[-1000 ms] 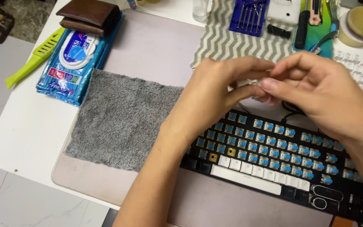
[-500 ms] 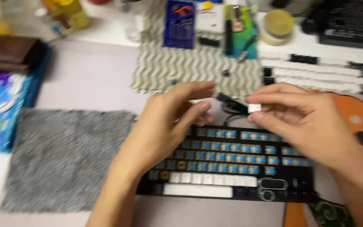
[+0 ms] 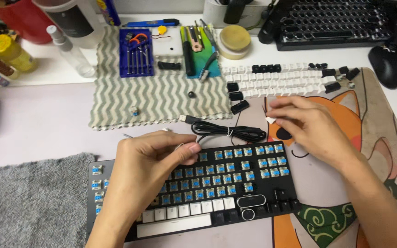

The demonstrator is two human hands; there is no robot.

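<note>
A black keyboard lies in front of me with most keycaps off, blue switches showing, and some white and black caps left in its bottom rows. My left hand rests over the keyboard's left half, its fingers closed around a thin metal wire tool. Off the keyboard's upper right corner, my right hand pinches a small white keycap over the fox-print desk mat. Just beyond it lie rows of removed white and black keycaps.
A coiled black cable with a USB plug lies behind the keyboard. A zigzag cloth carries a blue screwdriver set and small tools. A grey towel is at left, bottles at back left, a second keyboard and mouse at back right.
My right hand has carried the white keycap to the right, away from the keyboard and toward the rows of loose caps. The left hand stays over the keyboard. My view has lifted toward the desk's back.
</note>
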